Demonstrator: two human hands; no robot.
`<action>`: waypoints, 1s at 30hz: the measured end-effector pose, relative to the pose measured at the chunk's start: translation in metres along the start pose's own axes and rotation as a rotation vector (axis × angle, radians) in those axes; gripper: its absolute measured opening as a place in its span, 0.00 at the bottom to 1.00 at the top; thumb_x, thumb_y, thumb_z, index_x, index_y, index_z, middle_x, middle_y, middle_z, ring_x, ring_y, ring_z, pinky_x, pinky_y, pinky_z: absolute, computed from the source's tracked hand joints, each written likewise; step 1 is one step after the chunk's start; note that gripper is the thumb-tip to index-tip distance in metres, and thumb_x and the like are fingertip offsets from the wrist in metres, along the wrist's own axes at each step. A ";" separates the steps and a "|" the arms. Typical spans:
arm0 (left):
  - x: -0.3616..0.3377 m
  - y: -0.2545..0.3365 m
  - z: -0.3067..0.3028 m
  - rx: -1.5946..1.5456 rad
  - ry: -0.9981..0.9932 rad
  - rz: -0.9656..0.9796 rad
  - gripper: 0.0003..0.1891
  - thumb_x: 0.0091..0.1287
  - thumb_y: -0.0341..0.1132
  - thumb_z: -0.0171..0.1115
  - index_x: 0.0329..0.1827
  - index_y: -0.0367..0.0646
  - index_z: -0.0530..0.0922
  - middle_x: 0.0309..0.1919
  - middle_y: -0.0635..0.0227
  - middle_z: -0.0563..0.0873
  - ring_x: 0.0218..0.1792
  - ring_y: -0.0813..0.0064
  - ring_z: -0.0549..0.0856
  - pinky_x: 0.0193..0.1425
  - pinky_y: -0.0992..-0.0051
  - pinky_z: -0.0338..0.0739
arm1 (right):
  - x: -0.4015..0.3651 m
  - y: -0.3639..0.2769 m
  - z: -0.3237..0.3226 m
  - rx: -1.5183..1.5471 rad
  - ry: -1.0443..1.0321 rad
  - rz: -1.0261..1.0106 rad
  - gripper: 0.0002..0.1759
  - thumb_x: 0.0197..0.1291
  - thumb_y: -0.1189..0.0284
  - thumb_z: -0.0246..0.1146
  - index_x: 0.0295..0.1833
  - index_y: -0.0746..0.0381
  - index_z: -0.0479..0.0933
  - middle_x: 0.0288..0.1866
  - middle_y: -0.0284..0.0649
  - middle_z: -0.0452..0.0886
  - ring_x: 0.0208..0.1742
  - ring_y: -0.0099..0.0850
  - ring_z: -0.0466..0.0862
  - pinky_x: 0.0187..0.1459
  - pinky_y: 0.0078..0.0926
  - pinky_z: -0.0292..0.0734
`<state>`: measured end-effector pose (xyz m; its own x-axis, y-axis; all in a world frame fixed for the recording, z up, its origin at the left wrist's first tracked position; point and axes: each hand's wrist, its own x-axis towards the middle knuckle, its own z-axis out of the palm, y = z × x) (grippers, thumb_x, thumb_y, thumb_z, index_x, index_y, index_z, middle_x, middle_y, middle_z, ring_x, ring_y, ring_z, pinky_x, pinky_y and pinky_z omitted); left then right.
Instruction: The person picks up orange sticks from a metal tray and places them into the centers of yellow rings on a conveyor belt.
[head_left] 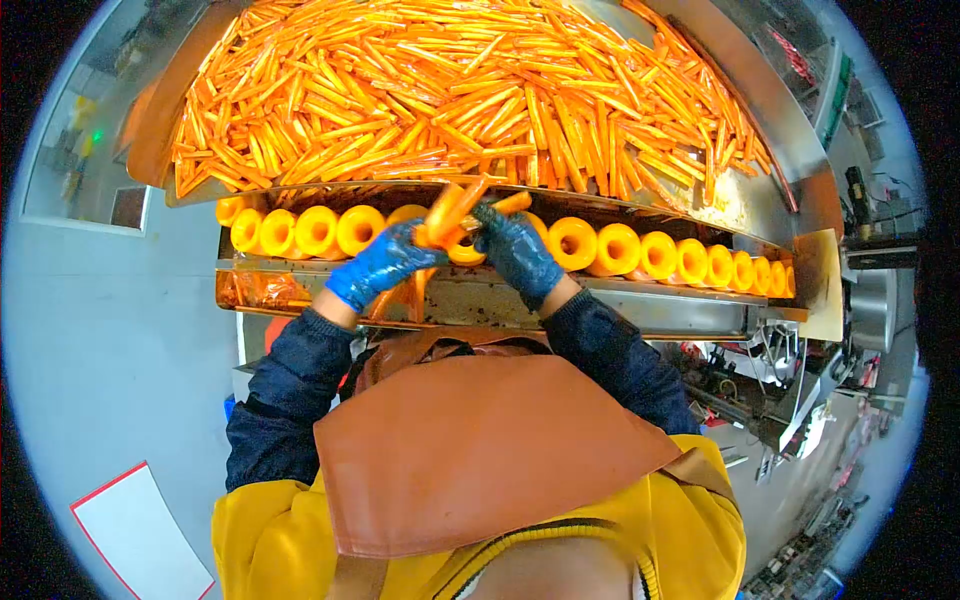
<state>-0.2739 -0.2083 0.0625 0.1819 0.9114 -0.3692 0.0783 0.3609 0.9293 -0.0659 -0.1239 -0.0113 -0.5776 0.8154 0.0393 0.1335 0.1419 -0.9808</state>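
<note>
My left hand (pixel 385 264), in a blue glove, is closed round a few orange strips (pixel 450 212) that stick up above its fingers. Close beside it, my right hand (pixel 518 250) wears a darker, wet blue glove. Its fingers are closed on an orange strip (pixel 512 203) whose end points up and right. Both hands are over a row of yellow-orange ring-shaped cups (pixel 573 245). More orange strips hang below my left hand.
A metal tray (pixel 740 95) beyond the row holds a large heap of orange strips (pixel 440 90). Nearer me runs a metal ledge (pixel 640 305), with wet orange scraps (pixel 265 288) at its left end. Machinery and cables (pixel 770 370) are at the right.
</note>
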 end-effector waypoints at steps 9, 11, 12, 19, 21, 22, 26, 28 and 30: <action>-0.007 -0.014 -0.020 -0.101 0.289 -0.004 0.17 0.60 0.35 0.65 0.51 0.41 0.77 0.36 0.74 0.82 0.35 0.81 0.79 0.41 0.78 0.75 | -0.010 -0.012 -0.025 -0.547 0.165 0.062 0.27 0.51 0.55 0.69 0.51 0.62 0.77 0.49 0.52 0.79 0.50 0.49 0.78 0.51 0.41 0.75; 0.002 -0.011 -0.013 -0.101 0.244 0.038 0.16 0.60 0.34 0.65 0.51 0.41 0.77 0.36 0.74 0.82 0.35 0.81 0.79 0.41 0.78 0.75 | -0.006 -0.025 -0.019 -0.561 0.249 -0.078 0.30 0.50 0.55 0.70 0.53 0.64 0.76 0.54 0.55 0.75 0.57 0.50 0.74 0.57 0.43 0.71; 0.004 -0.010 -0.010 -0.097 0.199 0.073 0.16 0.61 0.33 0.65 0.52 0.41 0.77 0.37 0.73 0.82 0.35 0.82 0.79 0.41 0.79 0.75 | 0.000 -0.040 -0.011 -0.505 0.221 -0.117 0.27 0.54 0.58 0.68 0.53 0.66 0.76 0.51 0.49 0.79 0.53 0.42 0.78 0.53 0.37 0.74; 0.020 -0.019 -0.001 0.213 0.012 0.114 0.21 0.60 0.35 0.66 0.55 0.39 0.75 0.44 0.68 0.84 0.47 0.75 0.80 0.55 0.71 0.73 | 0.027 -0.029 0.022 0.595 0.256 0.109 0.13 0.61 0.68 0.63 0.47 0.66 0.80 0.40 0.34 0.82 0.41 0.23 0.79 0.45 0.24 0.75; 0.014 -0.028 -0.016 0.445 0.013 -0.017 0.20 0.60 0.37 0.66 0.53 0.39 0.77 0.44 0.68 0.84 0.46 0.75 0.80 0.55 0.72 0.73 | 0.023 -0.043 0.000 0.368 0.391 0.134 0.13 0.62 0.65 0.60 0.48 0.62 0.79 0.36 0.31 0.81 0.32 0.19 0.77 0.31 0.19 0.73; 0.008 -0.024 -0.020 0.488 0.009 -0.023 0.18 0.61 0.39 0.65 0.51 0.40 0.79 0.43 0.68 0.84 0.46 0.76 0.80 0.55 0.72 0.74 | 0.023 -0.018 -0.009 0.144 0.379 -0.012 0.11 0.61 0.68 0.62 0.47 0.62 0.79 0.35 0.32 0.81 0.33 0.20 0.77 0.33 0.22 0.74; 0.009 -0.030 -0.028 -0.164 0.353 0.041 0.15 0.62 0.38 0.65 0.49 0.42 0.79 0.35 0.72 0.83 0.31 0.83 0.78 0.36 0.79 0.74 | 0.009 0.010 -0.010 0.111 0.194 0.229 0.11 0.56 0.71 0.64 0.45 0.62 0.77 0.35 0.40 0.83 0.33 0.31 0.82 0.36 0.29 0.76; 0.010 -0.004 -0.023 -0.207 0.500 0.040 0.12 0.63 0.37 0.65 0.48 0.46 0.80 0.31 0.78 0.82 0.24 0.90 0.73 0.25 0.85 0.66 | 0.001 0.015 -0.015 -0.028 0.258 0.228 0.12 0.56 0.70 0.65 0.44 0.63 0.77 0.37 0.41 0.83 0.35 0.32 0.83 0.37 0.29 0.76; 0.022 -0.009 -0.021 -0.252 0.525 0.082 0.12 0.63 0.36 0.65 0.49 0.45 0.80 0.32 0.78 0.83 0.26 0.89 0.74 0.27 0.84 0.68 | -0.001 0.020 -0.022 -0.269 0.393 0.139 0.13 0.56 0.70 0.66 0.44 0.66 0.77 0.39 0.40 0.84 0.39 0.29 0.83 0.39 0.28 0.76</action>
<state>-0.2908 -0.1874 0.0457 -0.3373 0.8912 -0.3032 -0.1629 0.2620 0.9512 -0.0453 -0.1093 -0.0268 -0.1996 0.9794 0.0317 0.4203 0.1148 -0.9001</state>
